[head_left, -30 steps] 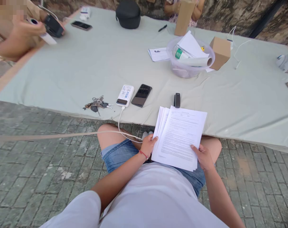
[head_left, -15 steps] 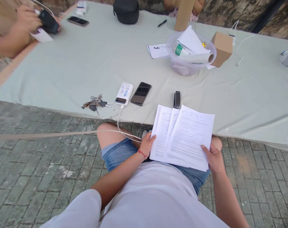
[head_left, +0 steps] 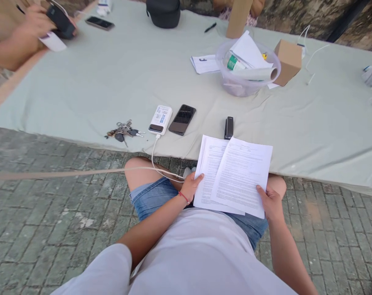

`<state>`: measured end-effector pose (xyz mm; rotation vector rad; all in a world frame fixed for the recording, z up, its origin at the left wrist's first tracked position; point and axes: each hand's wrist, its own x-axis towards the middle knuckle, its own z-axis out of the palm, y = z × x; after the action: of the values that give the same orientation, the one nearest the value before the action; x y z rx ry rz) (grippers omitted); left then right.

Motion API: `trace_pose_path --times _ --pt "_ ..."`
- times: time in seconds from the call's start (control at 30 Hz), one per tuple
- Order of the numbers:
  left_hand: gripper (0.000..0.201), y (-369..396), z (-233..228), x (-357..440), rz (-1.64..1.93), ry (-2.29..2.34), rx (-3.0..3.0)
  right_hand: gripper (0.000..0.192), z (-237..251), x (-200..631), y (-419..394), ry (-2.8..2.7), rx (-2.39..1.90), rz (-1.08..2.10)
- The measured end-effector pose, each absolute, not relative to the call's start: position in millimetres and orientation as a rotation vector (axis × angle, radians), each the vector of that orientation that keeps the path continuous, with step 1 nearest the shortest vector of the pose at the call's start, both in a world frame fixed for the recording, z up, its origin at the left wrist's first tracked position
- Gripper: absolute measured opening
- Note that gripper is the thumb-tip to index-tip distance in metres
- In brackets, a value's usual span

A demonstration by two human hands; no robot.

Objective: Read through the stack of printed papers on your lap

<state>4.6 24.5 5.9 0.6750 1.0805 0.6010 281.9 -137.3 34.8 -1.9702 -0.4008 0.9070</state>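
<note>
The person sits at the worktop (head_left: 112,82) edge w/ a stack of printed sheets (head_left: 208,172) resting over the lap. The left hand (head_left: 190,186) pinches the stack's lower-left corner, thumb on top, fingers under it. The right hand (head_left: 271,203) grasps a separate top sheet (head_left: 242,174) at its lower-right corner; that sheet lies skewed across the stack, overlapping it and tilted to the right.

On the grey cloth just beyond the papers lies a small black stapler (head_left: 228,127). To its left sit a dark phone (head_left: 182,119), face up, and a white power bank (head_left: 160,119) just beside it, w/ a bunch of keys (head_left: 124,131) further left. The power bank's white cable (head_left: 156,164) drops off the worktop edge and runs across the left knee.

Further back: a clear plastic bowl (head_left: 235,86) holding rolled paper etc., and a brown cardboard box (head_left: 287,61) just beside it. At the far left another person's hands (head_left: 32,24) hold a black device.

Risks, as a judgement: both grips are corner pinches only, so the outdoor air (or a slack thumb) could let sheets slide off the lap onto the paving. The stack is unbound, so pages could fan out and lose order. The left wrist sits near the cable; a snag might drag the power bank off the edge.
</note>
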Motion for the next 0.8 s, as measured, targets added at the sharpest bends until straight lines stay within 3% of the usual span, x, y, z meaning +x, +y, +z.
trace_pose_path --times 0.27,0.6,0.67,0.8 --pt "0.059 23 5 5 0.615 1.068 0.685 0.055 43 283 -145 -0.38 -1.806 1.154" --pt "0.072 21 4 -1 0.567 1.012 0.894 0.053 46 242 -101 -0.543 -1.795 1.206" --pt "0.072 21 0 -2 0.547 1.029 0.937 0.051 37 244 -100 -0.651 -1.889 1.152" --pt "0.071 20 -10 -4 0.557 1.058 0.952 0.052 16 261 -100 -0.767 -2.217 0.757"
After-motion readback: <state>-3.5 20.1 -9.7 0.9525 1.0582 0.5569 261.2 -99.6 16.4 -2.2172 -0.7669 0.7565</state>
